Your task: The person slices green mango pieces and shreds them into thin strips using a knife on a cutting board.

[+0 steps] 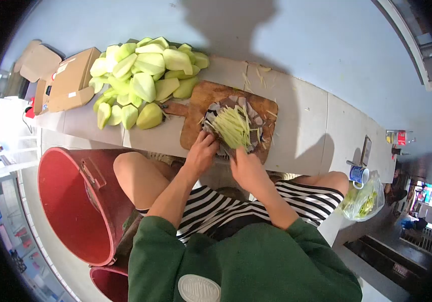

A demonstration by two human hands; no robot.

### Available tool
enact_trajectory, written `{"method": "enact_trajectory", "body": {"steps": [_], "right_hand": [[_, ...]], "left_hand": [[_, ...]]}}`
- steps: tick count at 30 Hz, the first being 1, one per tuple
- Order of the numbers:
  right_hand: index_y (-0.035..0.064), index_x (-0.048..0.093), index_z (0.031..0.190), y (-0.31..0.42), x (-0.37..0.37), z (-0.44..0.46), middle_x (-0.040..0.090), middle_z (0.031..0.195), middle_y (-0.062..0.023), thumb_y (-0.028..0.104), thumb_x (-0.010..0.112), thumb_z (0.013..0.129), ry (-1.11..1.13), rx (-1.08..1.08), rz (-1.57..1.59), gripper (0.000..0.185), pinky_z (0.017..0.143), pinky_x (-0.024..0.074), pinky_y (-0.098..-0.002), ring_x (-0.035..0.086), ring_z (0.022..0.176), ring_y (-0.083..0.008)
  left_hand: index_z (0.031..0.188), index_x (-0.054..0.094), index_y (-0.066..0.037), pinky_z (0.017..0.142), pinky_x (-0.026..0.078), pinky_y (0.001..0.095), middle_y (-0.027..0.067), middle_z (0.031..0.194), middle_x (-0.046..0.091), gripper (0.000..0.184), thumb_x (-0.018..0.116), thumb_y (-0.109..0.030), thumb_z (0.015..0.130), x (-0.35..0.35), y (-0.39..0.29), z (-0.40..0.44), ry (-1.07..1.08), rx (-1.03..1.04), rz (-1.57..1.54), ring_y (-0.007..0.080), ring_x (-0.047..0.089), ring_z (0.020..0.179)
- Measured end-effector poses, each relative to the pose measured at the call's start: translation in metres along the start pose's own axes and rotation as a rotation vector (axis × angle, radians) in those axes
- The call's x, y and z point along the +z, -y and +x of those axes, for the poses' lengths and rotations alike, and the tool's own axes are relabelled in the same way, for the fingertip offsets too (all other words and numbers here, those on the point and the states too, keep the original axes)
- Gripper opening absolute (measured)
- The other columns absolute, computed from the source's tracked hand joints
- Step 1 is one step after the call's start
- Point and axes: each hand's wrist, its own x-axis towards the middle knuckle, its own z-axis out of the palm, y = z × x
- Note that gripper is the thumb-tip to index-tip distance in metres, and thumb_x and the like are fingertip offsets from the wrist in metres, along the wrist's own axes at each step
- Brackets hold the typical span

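- Left hand [204,146]: fingers bent, pinch unclear, beside thin pale-green strips [232,127].
- Right hand [245,161]: curled, contents hidden.
- Lower red plastic tub [111,285]: cut off.

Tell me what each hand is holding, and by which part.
Cannot be told: left hand is at the patterned piece, right hand by the green strips; grips hidden.

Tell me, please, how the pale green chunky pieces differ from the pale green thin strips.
The pale green chunky pieces are broad and thick, whereas the pale green thin strips are slender. The pieces are piled on the light tabletop, while the strips lie in a smaller heap above the brown wooden board. Both are pale green.
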Motion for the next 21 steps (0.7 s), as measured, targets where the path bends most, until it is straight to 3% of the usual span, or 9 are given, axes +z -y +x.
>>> {"method": "enact_trajectory", "body": {"steps": [5, 7, 8, 10, 11, 14, 15, 19, 21], "right_hand": [[-0.0021, 0.050, 0.104, -0.009, 0.002, -0.004, 0.062, 0.078, -0.0337, 0.019, 0.059, 0.095, -0.004, 0.013, 0.071, 0.024, 0.071, 0.0476, -0.0620, 0.062, 0.079, -0.0533], [-0.0026, 0.052, 0.106, -0.013, -0.018, -0.001, 0.064, 0.080, -0.0323, 0.020, 0.060, 0.096, -0.009, -0.001, 0.152, 0.026, 0.069, 0.0484, -0.0590, 0.062, 0.079, -0.0528], [-0.0026, 0.052, 0.106, -0.013, -0.028, -0.005, 0.064, 0.080, -0.0323, 0.020, 0.060, 0.096, -0.011, 0.000, 0.161, 0.026, 0.069, 0.0484, -0.0590, 0.062, 0.079, -0.0528], [-0.0036, 0.052, 0.107, -0.017, -0.055, -0.008, 0.065, 0.084, -0.0293, 0.022, 0.061, 0.097, -0.027, 0.059, 0.213, 0.029, 0.070, 0.0496, -0.0531, 0.063, 0.081, -0.0501], [-0.0042, 0.053, 0.106, -0.036, -0.047, -0.008, 0.066, 0.088, -0.0262, 0.024, 0.062, 0.097, -0.134, 0.014, 0.229, 0.031, 0.071, 0.0496, -0.0476, 0.064, 0.082, -0.0465], [-0.0045, 0.054, 0.104, -0.051, -0.061, -0.013, 0.065, 0.089, -0.0256, 0.024, 0.063, 0.097, -0.176, 0.063, 0.339, 0.031, 0.070, 0.0491, -0.0460, 0.064, 0.081, -0.0437], [-0.0047, 0.054, 0.100, -0.061, -0.058, -0.015, 0.063, 0.083, -0.0234, 0.023, 0.064, 0.097, -0.231, 0.025, 0.325, 0.030, 0.067, 0.0478, -0.0434, 0.060, 0.073, -0.0410], [-0.0046, 0.054, 0.097, -0.091, -0.044, -0.027, 0.059, 0.076, -0.0206, 0.024, 0.065, 0.096, -0.364, -0.094, 0.254, 0.031, 0.064, 0.0460, -0.0417, 0.056, 0.066, -0.0366], [-0.0038, 0.053, 0.099, -0.092, -0.047, -0.039, 0.060, 0.079, -0.0236, 0.025, 0.064, 0.097, -0.198, 0.070, 0.427, 0.031, 0.067, 0.0458, -0.0490, 0.060, 0.075, -0.0425]], "left_hand": [[0.099, 0.065, 0.000, 0.095, 0.048, 0.0427, 0.0131, 0.105, 0.058, 0.027, 0.066, -0.006, 0.072, -0.007, -0.007, 0.000, -0.030, 0.043, -0.009, 0.0355, 0.052, 0.108], [0.099, 0.064, 0.001, 0.090, 0.048, 0.0443, 0.0158, 0.105, 0.058, 0.027, 0.072, -0.009, 0.075, -0.019, -0.023, 0.012, -0.176, -0.192, 0.026, 0.0369, 0.054, 0.104], [0.099, 0.064, 0.001, 0.090, 0.048, 0.0443, 0.0158, 0.105, 0.058, 0.027, 0.072, -0.009, 0.075, -0.022, -0.028, 0.013, -0.169, -0.187, 0.032, 0.0369, 0.054, 0.104], [0.110, 0.063, 0.000, 0.084, 0.047, 0.0458, 0.0185, 0.102, 0.057, 0.035, 0.073, -0.013, 0.079, -0.027, -0.034, 0.019, -0.147, -0.749, -0.076, 0.0398, 0.055, 0.098], [0.103, 0.065, 0.004, 0.078, 0.049, 0.0469, 0.0214, 0.096, 0.063, 0.032, 0.074, -0.016, 0.079, -0.027, -0.033, 0.017, -0.147, -0.761, -0.003, 0.0412, 0.060, 0.088], [0.091, 0.067, 0.006, 0.072, 0.051, 0.0474, 0.0223, 0.084, 0.068, 0.025, 0.072, -0.015, 0.079, -0.013, -0.026, 0.015, -0.070, -0.824, -0.038, 0.0405, 0.065, 0.078], [0.091, 0.067, 0.006, 0.072, 0.051, 0.0474, 0.0223, 0.084, 0.068, 0.025, 0.072, -0.015, 0.079, -0.014, -0.029, 0.017, -0.072, -0.819, -0.031, 0.0405, 0.065, 0.078], [0.083, 0.066, 0.006, 0.066, 0.051, 0.0406, 0.0163, 0.074, 0.068, 0.020, 0.070, -0.013, 0.083, -0.014, -0.050, 0.028, -0.232, -0.875, -0.254, 0.0271, 0.065, 0.067], [0.084, 0.065, 0.005, 0.065, 0.050, 0.0376, 0.0122, 0.072, 0.066, 0.018, 0.069, -0.012, 0.085, -0.016, -0.057, 0.030, -0.270, -0.887, -0.344, 0.0215, 0.063, 0.065]]}}
